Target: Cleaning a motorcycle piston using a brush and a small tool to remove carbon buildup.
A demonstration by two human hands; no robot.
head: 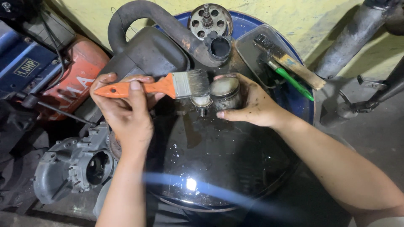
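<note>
While the left hand (pixel 126 109) grips the orange-handled paintbrush (pixel 162 86) with thumb on top, the right hand (pixel 250 103) is wrapped around a small greasy metal cylinder (pixel 226 92), looks like a piston, holding it just over the dark liquid in the big blue drum (pixel 303 105). So both hands are closed on something, none free. Bristles are touching the cylinder's left side, so I'd call this mid-scrub, the washing-the-part stage. The top face looks fairly shiny already, the sides still grimy. Seems to me the next bit needs the right hand to turn the cylinder so the brush reaches the far side, without letting it slip, since it's wet and oily.

Stuff around: a small metal cap thing (pixel 201 101) sits right under the bristles, can't tell exactly what it is. A black rubber hose and housing (pixel 147 46) lies across the back of the drum, beside a round holed metal part (pixel 209 19). A clear tray (pixel 256 54) on the rim holds a wooden-handled wire brush (pixel 290 63) and a green toothbrush (pixel 292 82). Grey engine casing (pixel 71 168) down on the floor at left, red and blue machines behind it. The hose crowds the left elbow room a bit.
</note>
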